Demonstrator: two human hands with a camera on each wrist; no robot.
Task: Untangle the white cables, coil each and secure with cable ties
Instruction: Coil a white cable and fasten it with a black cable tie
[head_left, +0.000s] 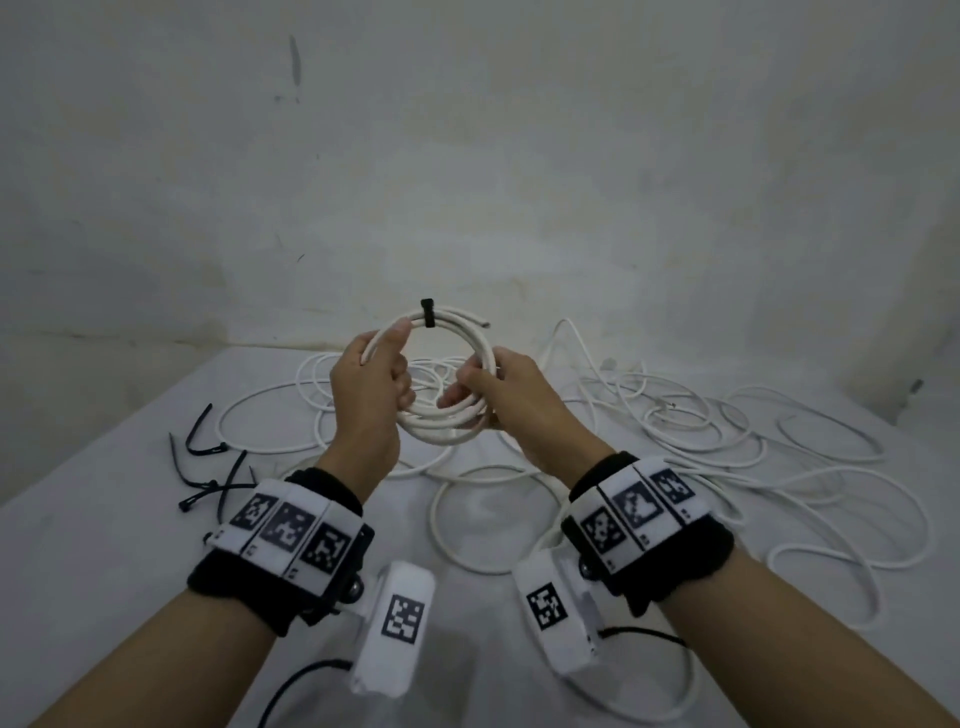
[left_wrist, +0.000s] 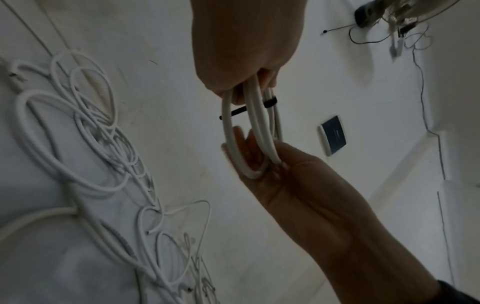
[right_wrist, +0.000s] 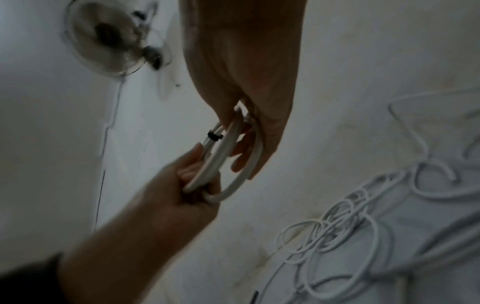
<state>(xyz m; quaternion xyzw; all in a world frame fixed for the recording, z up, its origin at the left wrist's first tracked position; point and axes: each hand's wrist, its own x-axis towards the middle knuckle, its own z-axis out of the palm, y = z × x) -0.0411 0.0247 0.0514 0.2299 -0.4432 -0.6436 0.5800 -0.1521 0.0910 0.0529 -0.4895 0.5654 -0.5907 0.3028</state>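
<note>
Both hands, left (head_left: 366, 387) and right (head_left: 511, 397), grip one tied coil (head_left: 441, 434); perhaps four loose ties (head_left: 213, 470) lie nearby.

A coil (head_left: 447, 384) is held above the desk's (head_left: 104, 561) middle, a tie (head_left: 427, 313) on its far side. Loose cables (head_left: 727, 441) spread beneath and toward the right edge; spare ties (head_left: 213, 467) lie near the left edge.

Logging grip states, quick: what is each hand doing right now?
Left hand: closed, gripping the coiled white cable on its left side.
Right hand: closed, gripping the same coil's right side.
</note>
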